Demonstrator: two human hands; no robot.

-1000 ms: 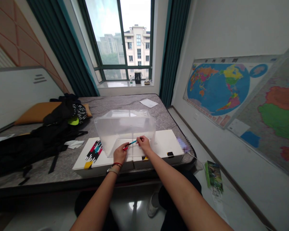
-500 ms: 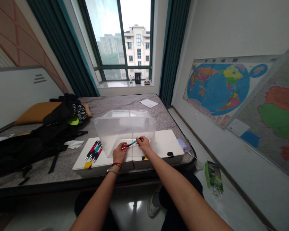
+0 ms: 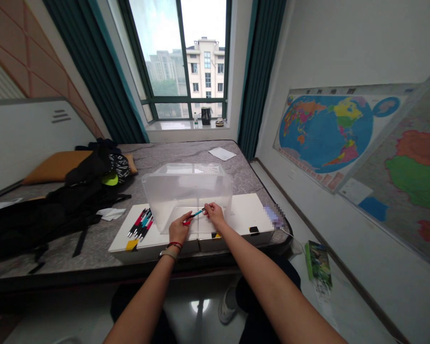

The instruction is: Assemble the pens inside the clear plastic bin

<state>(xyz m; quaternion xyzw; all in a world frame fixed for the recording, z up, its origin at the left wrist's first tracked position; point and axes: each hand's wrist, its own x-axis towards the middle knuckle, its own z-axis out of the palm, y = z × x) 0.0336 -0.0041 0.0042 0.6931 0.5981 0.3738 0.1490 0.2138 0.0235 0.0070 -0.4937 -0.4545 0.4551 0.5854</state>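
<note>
Both of my hands meet over the white boxes, in front of a clear plastic bin [image 3: 172,188]. A teal pen [image 3: 198,213] with dark ends slants between them. My left hand [image 3: 179,229] pinches its lower left end, and a small red piece [image 3: 187,223] shows at those fingertips; whether it belongs to the pen I cannot tell. Closed round the upper right end is my right hand [image 3: 214,215], its fingers hiding the tip. Left of the bin, several pens [image 3: 141,224] in red, teal, black and pink lie in a loose pile on the left white box [image 3: 121,241].
The boxes rest on a grey mattress [image 3: 179,152] near its front edge. A black bag [image 3: 57,215] and crumpled tissue [image 3: 111,214] lie to the left. A paper sheet [image 3: 222,153] lies further back. At right, a blurred purple object [image 3: 273,216] sits beside the boxes.
The fingers of my left hand have shifted slightly along the lower end of the pen, and the red piece now sits lower. My right hand stays on the upper end.
</note>
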